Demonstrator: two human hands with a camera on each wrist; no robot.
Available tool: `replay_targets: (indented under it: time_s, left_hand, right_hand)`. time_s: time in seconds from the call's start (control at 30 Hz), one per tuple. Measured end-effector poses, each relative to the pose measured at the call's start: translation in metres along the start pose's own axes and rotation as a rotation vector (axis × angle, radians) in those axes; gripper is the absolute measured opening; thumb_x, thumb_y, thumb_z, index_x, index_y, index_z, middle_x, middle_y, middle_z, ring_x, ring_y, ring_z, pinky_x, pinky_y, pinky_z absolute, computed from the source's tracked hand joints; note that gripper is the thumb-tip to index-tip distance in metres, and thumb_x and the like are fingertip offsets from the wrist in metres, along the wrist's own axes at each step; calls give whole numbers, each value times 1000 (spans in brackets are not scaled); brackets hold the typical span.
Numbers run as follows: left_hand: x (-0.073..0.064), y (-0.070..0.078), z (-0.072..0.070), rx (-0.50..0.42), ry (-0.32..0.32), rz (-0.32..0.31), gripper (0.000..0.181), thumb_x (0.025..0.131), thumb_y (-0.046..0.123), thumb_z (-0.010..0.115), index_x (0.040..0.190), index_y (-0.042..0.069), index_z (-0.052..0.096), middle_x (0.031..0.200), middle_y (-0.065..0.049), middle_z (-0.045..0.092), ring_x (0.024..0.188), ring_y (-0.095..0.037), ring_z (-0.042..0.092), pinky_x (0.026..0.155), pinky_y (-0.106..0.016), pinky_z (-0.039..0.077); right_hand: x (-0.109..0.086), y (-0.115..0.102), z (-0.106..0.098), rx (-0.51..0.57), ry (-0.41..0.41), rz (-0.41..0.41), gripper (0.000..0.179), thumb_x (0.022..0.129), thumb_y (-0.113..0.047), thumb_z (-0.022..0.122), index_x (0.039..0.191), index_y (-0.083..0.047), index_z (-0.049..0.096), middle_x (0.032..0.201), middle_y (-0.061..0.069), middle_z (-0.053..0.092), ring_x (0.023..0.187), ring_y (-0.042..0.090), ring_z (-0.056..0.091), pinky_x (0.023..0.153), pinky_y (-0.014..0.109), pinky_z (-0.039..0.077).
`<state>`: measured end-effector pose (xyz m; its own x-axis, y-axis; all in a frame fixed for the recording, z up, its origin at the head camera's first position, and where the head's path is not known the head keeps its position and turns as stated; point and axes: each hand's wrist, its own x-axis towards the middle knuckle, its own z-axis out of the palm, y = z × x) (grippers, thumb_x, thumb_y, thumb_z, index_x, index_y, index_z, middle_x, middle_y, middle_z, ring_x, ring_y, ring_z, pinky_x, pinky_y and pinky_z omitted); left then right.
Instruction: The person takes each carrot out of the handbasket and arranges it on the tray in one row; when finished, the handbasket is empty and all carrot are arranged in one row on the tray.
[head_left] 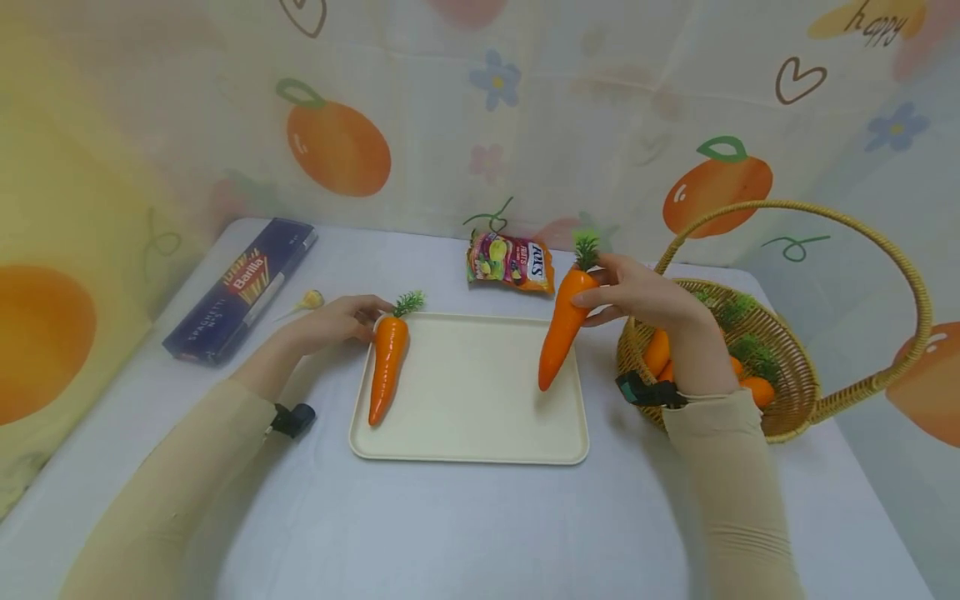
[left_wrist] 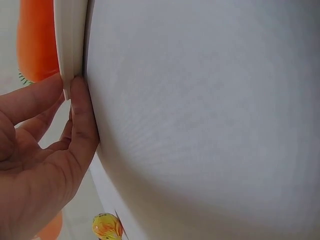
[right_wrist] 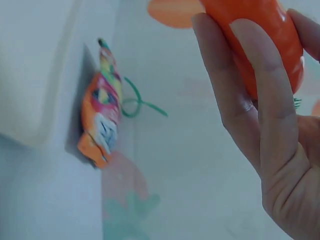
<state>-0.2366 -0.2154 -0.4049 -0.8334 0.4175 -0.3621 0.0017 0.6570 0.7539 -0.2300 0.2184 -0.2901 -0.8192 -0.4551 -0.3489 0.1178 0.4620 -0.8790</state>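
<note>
Left hand (head_left: 339, 322) pinching one tray (head_left: 476, 400), right hand (head_left: 637, 292) gripping one carrot (head_left: 564, 323), second carrot (head_left: 388, 362) on tray

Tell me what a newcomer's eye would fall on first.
Likely the orange carrot in the right hand, held over the right side of the tray. Next, a second carrot on the tray's left side, beside the left hand, which pinches the rim. Then the tall-handled basket at the right.
</note>
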Motion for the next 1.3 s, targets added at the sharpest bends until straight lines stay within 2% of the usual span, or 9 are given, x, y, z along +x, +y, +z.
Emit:
replay_targets:
  time_s: [0.23,0.43,0.53,0.67,0.77,1.0,1.3]
  left_hand:
    - [-3,2,0,0,-3,10,56,90,5,50,145,8,44,136,-23,48,111,-32,48,96,-38,48]
    - [-1,0,1,4,-2,-4,56,90,5,51,145,9,44,136,-22,48,112,-32,49,99,-39,47]
    - [0,0,1,3,-1,-9,56,90,5,51,145,9,44,136,-21,49,112,-31,48,98,-39,47]
    - [-1,1,1,1,-3,-7,56,90,5,50,145,9,44,138,-22,48,112,-32,48,98,-39,47]
    - [-2,1,0,3,-4,0,56,90,6,51,146,9,44,139,-23,47,114,-32,47,99,-42,46]
    - [-2,2,-1,11,5,0,57,89,10,54,146,10,44,143,-23,46,119,-35,46,105,-50,44]
    - [-2,3,-1,20,-9,1,56,91,10,53,146,11,44,145,-23,44,121,-35,46,106,-50,44]
  right_hand:
    - [23,2,27,28,-55,-15,57,95,-16,61,141,-1,32,126,22,55,98,22,69,85,40,59]
    - [41,8,55,96,-80,-13,57,95,-16,62,142,-3,33,124,20,59,97,22,70,87,43,58]
    - [49,11,68,118,-97,-17,56,94,-16,63,141,-1,34,123,21,60,97,23,70,89,48,56]
    - [60,14,84,153,-109,-5,65,93,-16,63,147,-1,30,123,21,58,97,23,69,91,51,54]
    - [68,15,95,160,-114,6,67,93,-16,64,148,-3,29,124,19,58,96,22,69,90,49,55]
    - [85,15,120,144,-137,3,48,92,-18,66,131,-4,42,119,17,61,93,20,69,86,41,59]
    - [95,9,142,80,-126,8,52,89,-26,70,132,-6,47,125,16,59,95,20,67,85,33,59]
